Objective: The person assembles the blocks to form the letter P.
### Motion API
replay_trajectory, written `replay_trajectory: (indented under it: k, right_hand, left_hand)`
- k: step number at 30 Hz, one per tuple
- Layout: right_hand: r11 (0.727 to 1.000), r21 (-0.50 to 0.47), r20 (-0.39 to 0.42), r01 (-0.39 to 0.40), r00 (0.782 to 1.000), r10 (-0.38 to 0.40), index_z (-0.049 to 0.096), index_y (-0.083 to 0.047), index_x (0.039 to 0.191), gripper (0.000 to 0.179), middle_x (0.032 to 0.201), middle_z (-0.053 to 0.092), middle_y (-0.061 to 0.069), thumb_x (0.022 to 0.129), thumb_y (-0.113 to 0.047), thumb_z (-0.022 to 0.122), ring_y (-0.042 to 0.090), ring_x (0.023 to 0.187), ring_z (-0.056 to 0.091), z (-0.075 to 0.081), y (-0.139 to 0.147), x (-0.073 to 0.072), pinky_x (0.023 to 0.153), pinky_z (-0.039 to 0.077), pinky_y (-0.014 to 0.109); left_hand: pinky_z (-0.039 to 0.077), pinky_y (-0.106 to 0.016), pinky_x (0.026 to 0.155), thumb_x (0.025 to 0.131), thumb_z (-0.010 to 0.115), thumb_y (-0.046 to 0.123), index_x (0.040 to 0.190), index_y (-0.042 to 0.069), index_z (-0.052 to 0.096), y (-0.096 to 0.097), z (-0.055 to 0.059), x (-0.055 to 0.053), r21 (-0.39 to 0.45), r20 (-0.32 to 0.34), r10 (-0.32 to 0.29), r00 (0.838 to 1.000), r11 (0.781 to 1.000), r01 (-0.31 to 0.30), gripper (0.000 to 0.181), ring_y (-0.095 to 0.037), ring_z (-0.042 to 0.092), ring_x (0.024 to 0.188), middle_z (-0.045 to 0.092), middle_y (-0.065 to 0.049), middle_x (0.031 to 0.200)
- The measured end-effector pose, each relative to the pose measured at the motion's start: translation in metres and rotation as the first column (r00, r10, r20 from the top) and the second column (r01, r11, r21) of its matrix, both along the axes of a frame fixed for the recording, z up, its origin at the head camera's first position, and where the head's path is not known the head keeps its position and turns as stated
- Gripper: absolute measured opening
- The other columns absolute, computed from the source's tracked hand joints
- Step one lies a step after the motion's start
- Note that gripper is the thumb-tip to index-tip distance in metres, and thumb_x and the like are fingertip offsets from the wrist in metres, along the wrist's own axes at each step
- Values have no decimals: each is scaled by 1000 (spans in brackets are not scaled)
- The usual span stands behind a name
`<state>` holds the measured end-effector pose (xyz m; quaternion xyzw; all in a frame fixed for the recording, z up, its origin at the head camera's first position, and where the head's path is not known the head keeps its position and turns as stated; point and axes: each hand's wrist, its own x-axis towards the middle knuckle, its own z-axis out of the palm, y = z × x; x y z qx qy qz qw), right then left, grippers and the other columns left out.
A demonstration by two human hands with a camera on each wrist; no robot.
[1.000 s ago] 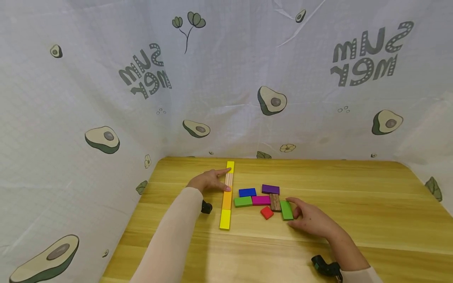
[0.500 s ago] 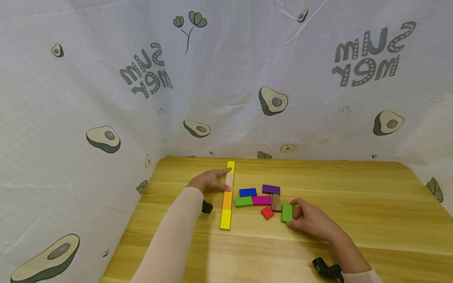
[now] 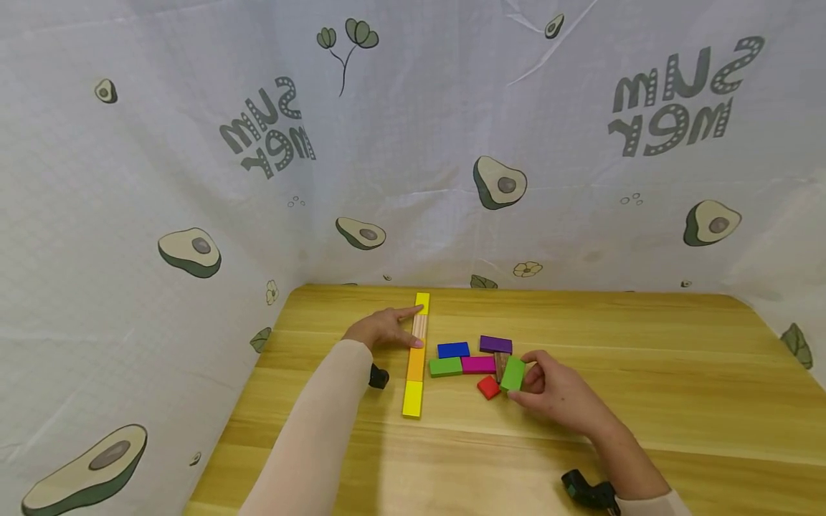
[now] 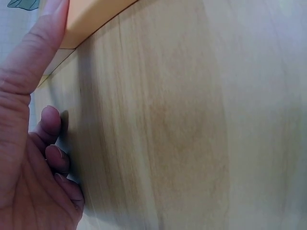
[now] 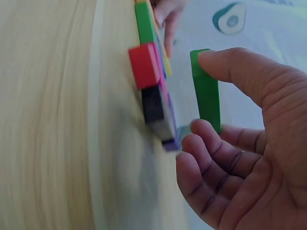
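Wood table (image 3: 645, 365), printed curtain (image 3: 413, 136) behind. Left hand (image 3: 383, 328): thumb/index spread, touching block row (image 3: 416, 362). Right hand (image 3: 560, 393) pinching green block (image 3: 513, 374) above table.

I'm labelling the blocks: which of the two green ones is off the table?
The green block pinched in the right hand, held in the air; the other green block lies on the table next to the pink block.
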<state>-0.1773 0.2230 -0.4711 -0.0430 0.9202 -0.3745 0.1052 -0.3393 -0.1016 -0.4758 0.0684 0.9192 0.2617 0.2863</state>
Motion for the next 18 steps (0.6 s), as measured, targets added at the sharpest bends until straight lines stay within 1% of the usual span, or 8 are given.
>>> replay_trajectory:
  k: [4,8,14,16,18]
  right_hand:
    - [999,-12,-26,-30,999,30,52,-2,132,69,97,64,3,82,-35,87,16,85,59,4,-14,0,69,53,23]
    - [997,-33,-24,-63,998,62,55,-5,127,64,94,63,2,80,-32,89,15,83,57,4,-28,0,68,52,22]
    - [989,-67,-18,-129,992,128,57,-8,115,56,88,61,1,77,-30,91,15,79,56,0,-50,3,66,51,22]
    - [984,-75,-20,-159,987,158,57,-9,113,56,87,60,0,76,-32,92,15,78,55,-2,-57,4,65,50,23]
    - [979,-72,-19,-191,982,190,57,-9,114,57,87,60,-1,76,-34,91,14,78,55,-4,-63,6,64,50,22]
  left_hand:
    - [25,-65,123,76,83,61,153,55,34,0,1,0,6,-3,-1,1000,1000,1,92,-37,27,156,30,-8,169]
    - [25,-65,123,76,83,61,153,56,34,0,0,-1,6,-5,-4,1000,1000,4,91,-37,27,156,31,-8,169]
    - [25,-66,123,75,83,62,153,57,34,0,-3,-3,2,8,7,1000,1000,-7,92,-37,27,156,30,-7,169]
    - [25,-66,123,76,83,61,153,56,34,0,-3,-3,4,7,3,1000,1000,-3,92,-37,26,156,29,-7,169]
    - [25,-65,123,76,83,61,153,56,34,0,-4,-3,6,4,-2,1000,1000,2,92,-37,26,156,29,-7,169]
